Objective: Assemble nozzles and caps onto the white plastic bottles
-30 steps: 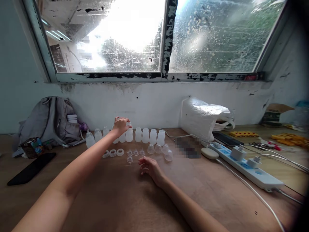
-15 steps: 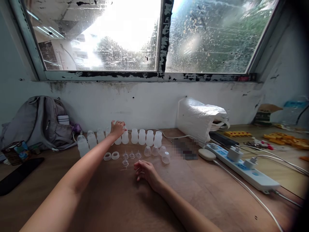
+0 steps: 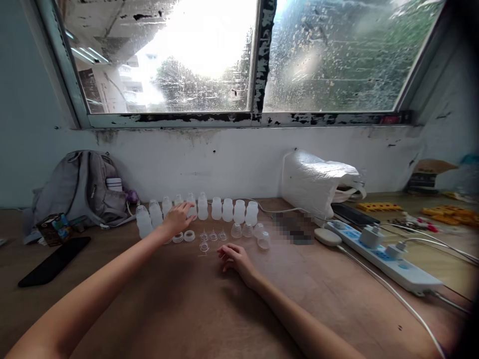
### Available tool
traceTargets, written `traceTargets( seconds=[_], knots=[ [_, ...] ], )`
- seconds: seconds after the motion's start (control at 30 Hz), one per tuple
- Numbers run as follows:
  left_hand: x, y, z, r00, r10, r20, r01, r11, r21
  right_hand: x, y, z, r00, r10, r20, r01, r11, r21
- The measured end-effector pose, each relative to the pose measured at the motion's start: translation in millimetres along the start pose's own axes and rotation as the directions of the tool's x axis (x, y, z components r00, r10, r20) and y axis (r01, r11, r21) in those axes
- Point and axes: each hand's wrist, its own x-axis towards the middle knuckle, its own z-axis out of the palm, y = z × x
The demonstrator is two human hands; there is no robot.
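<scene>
My left hand [image 3: 178, 219] is over the table in front of a row of baby bottles, its fingers apart and nothing seen in them. Just right of it stands a frosted bottle [image 3: 202, 207] with a narrower clear top. More topped bottles, such as one at the left end [image 3: 143, 222], continue leftward, partly hidden by the hand. Several bottles without tops, one being this bottle [image 3: 227, 210], stand to the right. White collar rings [image 3: 189, 236] lie below my left hand. My right hand [image 3: 235, 259] rests loosely curled, holding nothing visible, near clear nipples [image 3: 213, 235] and clear domed caps [image 3: 247, 230].
A grey backpack [image 3: 82, 189], a small carton [image 3: 55, 229] and a black phone-like slab [image 3: 54, 262] are at the left. To the right are a white bag [image 3: 310, 184], a round white puck [image 3: 327, 237] and a power strip [image 3: 385, 257] with cables.
My left hand has come off the top of a bottle and drawn back leftward and lower, its fingers spreading. My right hand stays in much the same place. The view has shifted slightly.
</scene>
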Motion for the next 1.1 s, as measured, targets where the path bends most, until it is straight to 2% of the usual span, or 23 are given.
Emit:
traceTargets(
  seconds=[0.07, 0.1, 0.17, 0.2, 0.27, 0.37, 0.43, 0.5, 0.57, 0.6, 0.67, 0.77, 0.87, 0.97, 1.1],
  knots=[
    [-42, -6, -3.1, 0.998, -0.038, 0.048, 0.04, 0.999, -0.032, -3, 0, 3, 0.988, -0.154, -0.014, 0.143, 0.946, -0.292],
    [-63, -10, -3.0, 0.996, -0.071, 0.051, 0.073, 0.997, -0.037, -5, 0, 6, 0.97, -0.244, 0.015, 0.225, 0.868, -0.442],
    [-98, -19, 0.0, 0.985, -0.17, 0.042, 0.171, 0.985, -0.015, -7, 0, 13, 0.92, -0.368, 0.136, 0.359, 0.648, -0.671],
    [-112, -25, 2.3, 0.97, -0.241, 0.04, 0.241, 0.971, 0.001, -6, 1, 17, 0.903, -0.38, 0.202, 0.393, 0.538, -0.745],
    [-131, -35, 7.2, 0.907, -0.419, 0.035, 0.419, 0.908, 0.001, -2, 3, 26, 0.904, -0.321, 0.282, 0.393, 0.365, -0.844],
    [-138, -45, 11.3, 0.83, -0.552, 0.082, 0.554, 0.795, -0.246, 8, 8, 36, 0.933, -0.221, 0.285, 0.336, 0.246, -0.909],
    [-132, -44, 11.7, 0.821, -0.56, 0.113, 0.549, 0.72, -0.424, 12, 10, 39, 0.93, -0.242, 0.278, 0.334, 0.23, -0.914],
    [-122, -35, 12.3, 0.804, -0.579, 0.138, 0.53, 0.592, -0.607, 12, 10, 38, 0.905, -0.325, 0.273, 0.361, 0.25, -0.898],
    [-110, -18, 15.0, 0.769, -0.607, 0.202, 0.484, 0.345, -0.805, 10, 8, 35, 0.864, -0.426, 0.267, 0.41, 0.289, -0.865],
    [-103, -7, 17.4, 0.768, -0.597, 0.23, 0.467, 0.278, -0.839, 9, 7, 34, 0.843, -0.472, 0.258, 0.434, 0.313, -0.845],
    [-89, 16, 24.1, 0.777, -0.556, 0.296, 0.442, 0.145, -0.885, 7, 5, 32, 0.815, -0.539, 0.212, 0.456, 0.37, -0.81],
    [-73, 48, 36.4, 0.793, -0.477, 0.38, 0.408, -0.047, -0.912, 5, 5, 33, 0.803, -0.588, 0.092, 0.428, 0.464, -0.776],
    [-64, 68, 47.1, 0.8, -0.429, 0.419, 0.37, -0.196, -0.908, 7, 8, 34, 0.79, -0.614, 0.003, 0.411, 0.526, -0.744],
    [-64, 76, 54.0, 0.806, -0.401, 0.435, 0.334, -0.299, -0.894, 9, 11, 33, 0.794, -0.609, -0.006, 0.411, 0.543, -0.732],
    [-69, 78, 56.2, 0.81, -0.363, 0.461, 0.327, -0.374, -0.868, 10, 12, 34, 0.817, -0.575, 0.049, 0.414, 0.526, -0.743]
  ],
)
